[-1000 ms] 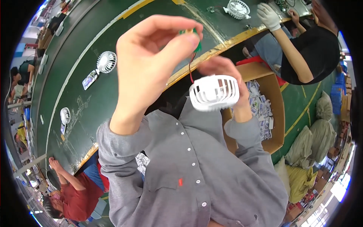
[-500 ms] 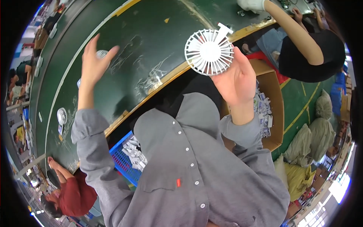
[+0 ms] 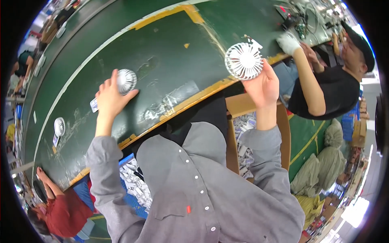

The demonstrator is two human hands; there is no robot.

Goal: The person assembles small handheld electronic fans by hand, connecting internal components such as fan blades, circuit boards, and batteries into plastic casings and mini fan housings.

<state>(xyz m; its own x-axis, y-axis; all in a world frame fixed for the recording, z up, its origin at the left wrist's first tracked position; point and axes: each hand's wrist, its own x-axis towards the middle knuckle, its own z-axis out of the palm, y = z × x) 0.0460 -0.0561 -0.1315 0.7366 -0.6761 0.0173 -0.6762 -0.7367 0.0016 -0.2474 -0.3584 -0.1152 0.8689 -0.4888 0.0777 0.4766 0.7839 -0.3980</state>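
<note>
In my right hand (image 3: 262, 87) is a white fan head (image 3: 244, 61), a round slatted cage held up above the table's front edge. A small white piece and dark wire ends stick out at its top. My left hand (image 3: 110, 101) is at a second white fan (image 3: 127, 82) on the green table, fingers spread and thumb beside the round cage. Part of that fan is hidden under the hand; a pale blue-white part shows at the hand's left. No firm grip on it can be seen.
Another small fan (image 3: 59, 127) lies farther left on the green table (image 3: 162, 52). Below the edge are a carton of small packets (image 3: 245, 141) and a blue basket of white pieces (image 3: 135, 186). A gloved co-worker (image 3: 324, 87) sits at right, another person (image 3: 69, 212) at lower left.
My left hand has come down to the fan on the table. The fan head in my right hand has shifted right in the view. The head view has also shifted.
</note>
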